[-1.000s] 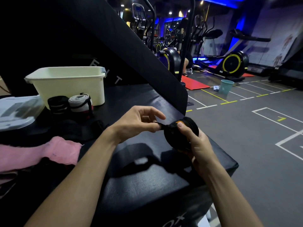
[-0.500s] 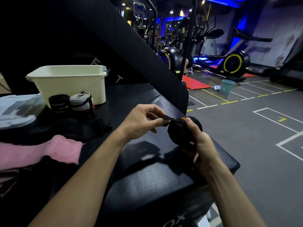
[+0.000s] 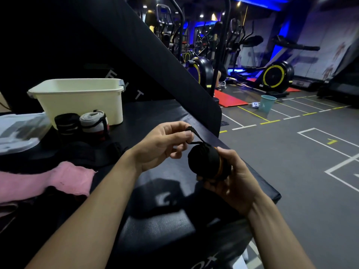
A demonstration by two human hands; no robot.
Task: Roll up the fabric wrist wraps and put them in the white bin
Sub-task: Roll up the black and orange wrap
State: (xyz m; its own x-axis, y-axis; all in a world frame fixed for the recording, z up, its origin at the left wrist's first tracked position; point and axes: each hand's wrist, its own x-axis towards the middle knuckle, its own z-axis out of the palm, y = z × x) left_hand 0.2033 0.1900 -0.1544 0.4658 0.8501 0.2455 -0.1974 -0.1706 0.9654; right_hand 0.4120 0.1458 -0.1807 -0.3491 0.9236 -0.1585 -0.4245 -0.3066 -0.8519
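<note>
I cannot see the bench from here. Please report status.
Left hand pinches thin black strap loop. Right hand grips rolled black fabric wrist wrap. White plastic bin far left, path unobstructed.

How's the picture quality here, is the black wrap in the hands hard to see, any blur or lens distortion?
Head view: dim overall, with blue light at the back; the black rolled wrap shows little surface detail against the dark pad; the clear lid at far left looks smeared; wide-angle distortion bends the edges; both hands cast shadows on the pad below.
</note>
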